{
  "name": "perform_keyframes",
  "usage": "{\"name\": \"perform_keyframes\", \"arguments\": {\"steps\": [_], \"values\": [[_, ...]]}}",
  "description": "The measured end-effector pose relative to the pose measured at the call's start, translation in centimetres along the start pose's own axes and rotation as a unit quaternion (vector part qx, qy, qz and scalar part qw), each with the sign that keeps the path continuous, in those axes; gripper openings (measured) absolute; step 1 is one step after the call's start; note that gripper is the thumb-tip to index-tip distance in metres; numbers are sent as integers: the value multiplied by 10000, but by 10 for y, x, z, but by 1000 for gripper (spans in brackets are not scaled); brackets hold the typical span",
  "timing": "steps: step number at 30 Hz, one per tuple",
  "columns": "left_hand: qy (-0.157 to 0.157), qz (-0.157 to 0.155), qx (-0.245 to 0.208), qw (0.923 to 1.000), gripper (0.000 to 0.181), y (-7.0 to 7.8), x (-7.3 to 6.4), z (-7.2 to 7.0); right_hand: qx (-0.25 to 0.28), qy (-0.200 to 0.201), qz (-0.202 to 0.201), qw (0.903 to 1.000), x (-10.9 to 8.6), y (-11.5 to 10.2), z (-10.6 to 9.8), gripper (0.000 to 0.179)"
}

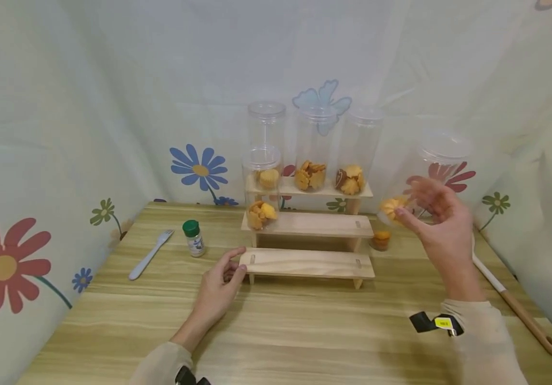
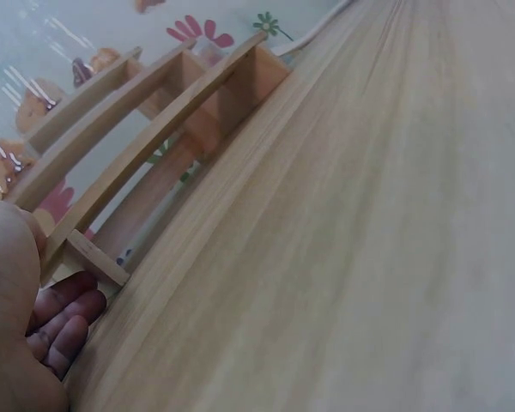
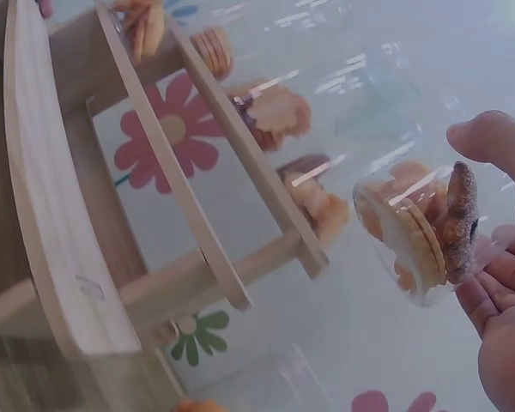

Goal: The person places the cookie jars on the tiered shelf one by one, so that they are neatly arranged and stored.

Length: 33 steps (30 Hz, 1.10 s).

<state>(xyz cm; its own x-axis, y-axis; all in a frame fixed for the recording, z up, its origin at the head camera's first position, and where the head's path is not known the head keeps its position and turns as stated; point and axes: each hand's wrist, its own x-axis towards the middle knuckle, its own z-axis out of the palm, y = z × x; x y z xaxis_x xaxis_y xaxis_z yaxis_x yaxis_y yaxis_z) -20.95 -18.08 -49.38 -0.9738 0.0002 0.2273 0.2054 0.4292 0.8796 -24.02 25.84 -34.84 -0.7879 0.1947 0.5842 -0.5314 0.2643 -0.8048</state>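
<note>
My right hand (image 1: 449,235) holds a clear plastic jar (image 3: 395,245) in the air, right of the wooden tiered rack (image 1: 307,262). Cookies gather at the jar's low end, and it looks tilted in the head view. With its thumb on the lowest step's left end and fingers curled under it, my left hand (image 1: 218,286) grips the rack. Three clear jars with cookies stand on the top step, among them a middle jar (image 1: 311,174) and a right jar (image 1: 353,179). Another cookie jar (image 1: 261,208) is at the left of the middle step.
A green-capped shaker bottle (image 1: 193,238) and a pale fork (image 1: 151,255) lie left of the rack, the bottle upright. Behind the rack's right end, a clear container with orange contents (image 1: 380,240) sits low. At right lies a wooden-handled utensil (image 1: 526,318). Flowered cloth (image 1: 199,123) surrounds the table.
</note>
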Motion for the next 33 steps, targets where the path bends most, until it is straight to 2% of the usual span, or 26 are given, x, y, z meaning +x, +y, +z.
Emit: {"name": "perform_keyframes", "arguments": {"steps": [7, 13, 20, 26, 33], "values": [[-18, 18, -13, 10000, 42, -4, 2, 2, -184, -537, -68, 9984, -6, -4, 27, 63], [9, 39, -45, 10000, 42, -5, 2, 3, 168, -931, -22, 9955, -4, -8, 60, 62], [-3, 4, -31, 10000, 42, -7, 3, 3, 182, -1336, 429, 9899, -3, -4, 100, 70], [-2, 37, -14, 10000, 42, -4, 2, 2, 48, -1468, 479, 9880, -6, 4, 126, 76], [-8, 63, -14, 10000, 41, -4, 2, 1, -102, -1434, 448, 9886, -10, 15, 144, 78]]}}
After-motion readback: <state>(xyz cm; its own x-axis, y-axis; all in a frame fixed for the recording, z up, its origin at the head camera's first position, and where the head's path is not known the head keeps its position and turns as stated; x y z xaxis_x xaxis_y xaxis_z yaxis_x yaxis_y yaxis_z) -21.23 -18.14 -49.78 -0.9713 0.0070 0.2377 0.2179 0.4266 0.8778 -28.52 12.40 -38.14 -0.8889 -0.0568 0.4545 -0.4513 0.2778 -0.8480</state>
